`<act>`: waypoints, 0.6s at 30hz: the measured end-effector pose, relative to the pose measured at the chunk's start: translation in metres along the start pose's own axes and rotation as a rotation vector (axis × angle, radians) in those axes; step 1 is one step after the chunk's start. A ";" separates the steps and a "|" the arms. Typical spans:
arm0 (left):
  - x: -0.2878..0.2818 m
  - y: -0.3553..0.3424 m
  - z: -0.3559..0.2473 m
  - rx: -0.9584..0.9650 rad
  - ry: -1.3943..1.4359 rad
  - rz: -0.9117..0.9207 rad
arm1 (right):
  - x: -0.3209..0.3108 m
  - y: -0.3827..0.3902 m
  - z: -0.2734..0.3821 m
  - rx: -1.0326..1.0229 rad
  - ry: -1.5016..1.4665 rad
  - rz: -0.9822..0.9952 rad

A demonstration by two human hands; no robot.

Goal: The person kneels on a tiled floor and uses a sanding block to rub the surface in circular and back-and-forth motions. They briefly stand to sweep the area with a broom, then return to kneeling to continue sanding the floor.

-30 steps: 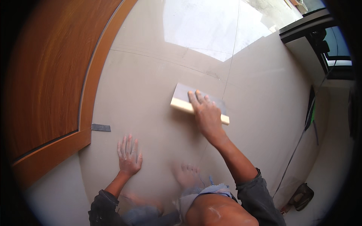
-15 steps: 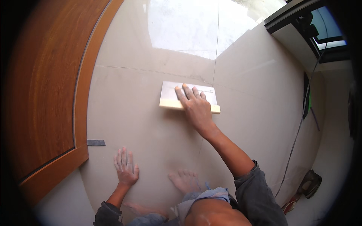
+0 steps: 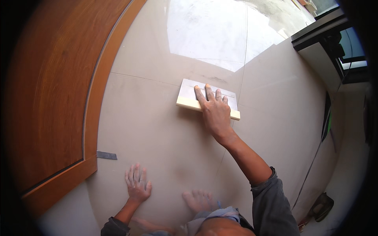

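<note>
My right hand (image 3: 217, 114) grips a wide spreader (image 3: 184, 91), with its fingers splayed over the pale flat plate and the thumb hidden. A cream strip runs along the spreader's near edge. The plate is tilted over the glossy beige tiled floor (image 3: 149, 118), close to where the joint lines cross; whether its far edge touches the tile, I cannot tell. Down at the left, my left hand (image 3: 138, 187) rests flat on the floor with spread fingers. Both hands look dusty, and nothing is in the left one.
A brown wooden door (image 3: 59, 98) stands along the left, with a strip of grey tape (image 3: 106, 155) by its corner. A thin cable (image 3: 309, 169) runs down the right side past a dark object (image 3: 322, 206). My bare foot (image 3: 199, 200) is near the bottom.
The view has shifted a little, so the door, tape and both hands appear further right. The spreader is still in my right hand, tilted slightly more clockwise. The left hand stays flat on the floor.
</note>
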State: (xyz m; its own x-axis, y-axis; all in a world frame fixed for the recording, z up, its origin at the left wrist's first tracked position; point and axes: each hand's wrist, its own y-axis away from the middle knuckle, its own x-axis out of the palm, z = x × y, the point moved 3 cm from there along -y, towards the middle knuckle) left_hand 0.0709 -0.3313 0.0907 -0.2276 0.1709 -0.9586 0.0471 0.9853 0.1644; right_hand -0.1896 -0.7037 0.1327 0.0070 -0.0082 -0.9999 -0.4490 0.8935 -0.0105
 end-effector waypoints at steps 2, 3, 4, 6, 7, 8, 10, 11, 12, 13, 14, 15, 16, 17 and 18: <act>-0.005 -0.013 0.001 -0.011 0.002 -0.017 | 0.014 -0.044 -0.027 -0.047 -0.026 -0.074; -0.006 -0.023 -0.003 -0.013 0.011 -0.029 | 0.010 -0.077 -0.049 -0.035 0.017 -0.085; -0.006 -0.035 -0.009 -0.006 0.029 -0.040 | 0.001 -0.111 -0.073 0.028 0.017 -0.141; -0.007 -0.075 -0.022 -0.008 0.059 -0.055 | -0.023 -0.164 -0.105 0.071 0.022 -0.033; -0.010 -0.090 -0.024 -0.026 0.060 -0.061 | -0.027 -0.170 -0.096 0.043 0.002 0.038; -0.013 -0.098 -0.022 -0.049 0.048 -0.060 | -0.026 -0.169 -0.076 0.007 -0.028 0.108; -0.019 -0.113 -0.018 -0.103 0.020 -0.069 | -0.013 -0.114 -0.023 -0.123 -0.057 0.066; -0.020 -0.119 -0.019 -0.107 0.016 -0.077 | -0.008 -0.084 -0.009 -0.225 0.024 0.042; -0.021 -0.122 -0.020 -0.109 0.009 -0.077 | 0.000 -0.068 0.002 -0.323 0.099 0.020; -0.021 -0.123 -0.023 -0.107 0.009 -0.070 | 0.008 -0.081 -0.009 -0.290 0.106 0.027; -0.023 -0.121 -0.022 -0.122 0.000 -0.055 | 0.015 -0.114 -0.026 -0.232 0.075 -0.029; -0.023 -0.123 -0.024 -0.120 0.011 -0.041 | 0.007 -0.159 -0.052 -0.098 0.021 -0.035; -0.022 -0.128 -0.026 -0.099 0.028 -0.040 | 0.012 -0.206 -0.103 -0.090 -0.005 -0.193; -0.020 -0.132 -0.027 -0.090 0.034 -0.045 | -0.005 -0.247 -0.134 0.031 0.015 -0.119; -0.017 -0.142 -0.033 -0.062 0.057 -0.067 | -0.018 -0.279 -0.179 0.050 0.076 -0.139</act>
State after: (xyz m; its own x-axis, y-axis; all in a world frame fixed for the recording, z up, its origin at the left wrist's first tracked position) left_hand 0.0356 -0.4734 0.0914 -0.2836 0.1026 -0.9534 -0.0305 0.9928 0.1159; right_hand -0.2249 -1.0331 0.1529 -0.0022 -0.1652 -0.9863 -0.4033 0.9026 -0.1503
